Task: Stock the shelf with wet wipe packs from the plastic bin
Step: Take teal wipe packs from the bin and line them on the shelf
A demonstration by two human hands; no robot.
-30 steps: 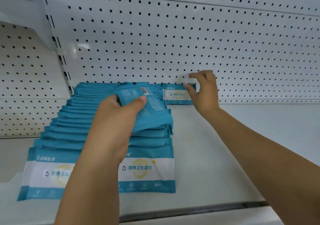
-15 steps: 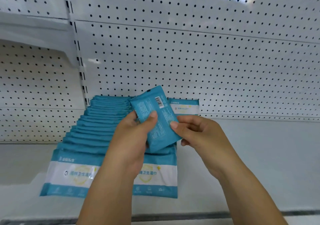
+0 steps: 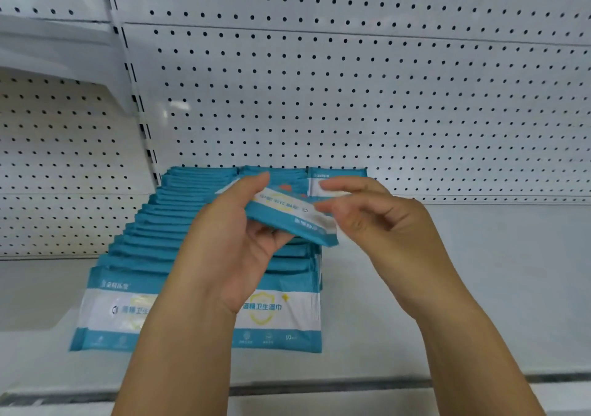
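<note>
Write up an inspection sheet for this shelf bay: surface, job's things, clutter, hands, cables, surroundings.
Surface: white shelf, with stock on its left part.
Job's things: two overlapping rows of wet wipe packs; lone pack at the back panel, right of the rows; held pack above the rows; bin not in view.
Clutter: nothing seen.
Hands: left hand grips the held pack; right hand pinches its end.
Cables: nothing seen.
Surroundings: white pegboard back panel.

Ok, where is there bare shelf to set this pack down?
Widest bare patch: shelf right of the two pack rows, in front of the lone pack at the pegboard. A narrower strip lies left of the rows. The rows themselves are tightly packed.
</note>
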